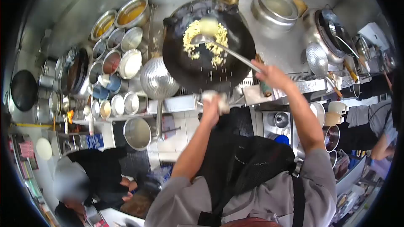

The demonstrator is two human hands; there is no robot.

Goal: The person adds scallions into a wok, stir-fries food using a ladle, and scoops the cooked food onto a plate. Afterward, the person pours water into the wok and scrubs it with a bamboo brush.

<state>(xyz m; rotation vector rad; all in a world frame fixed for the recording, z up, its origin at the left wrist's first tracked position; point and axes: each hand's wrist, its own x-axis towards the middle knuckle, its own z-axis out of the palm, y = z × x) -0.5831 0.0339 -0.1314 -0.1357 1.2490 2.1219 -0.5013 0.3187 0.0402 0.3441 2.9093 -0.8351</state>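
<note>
A large black wok sits on the range in front of me, holding crumbly pale yellow food that looks like egg or rice. At its middle is a rounded, smoother yellow lump. My right hand is closed round the long handle of a metal ladle, whose bowl rests among the food. Small pale bits are blurred in the wok's near half. With my left hand I grip a folded whitish cloth at the wok's near edge; whether the cloth wraps the rim or a handle is hidden.
Left of the wok lie a perforated strainer and several seasoning pots. A metal pot stands at the back right, near another perforated ladle. One person is at lower left, another at far right.
</note>
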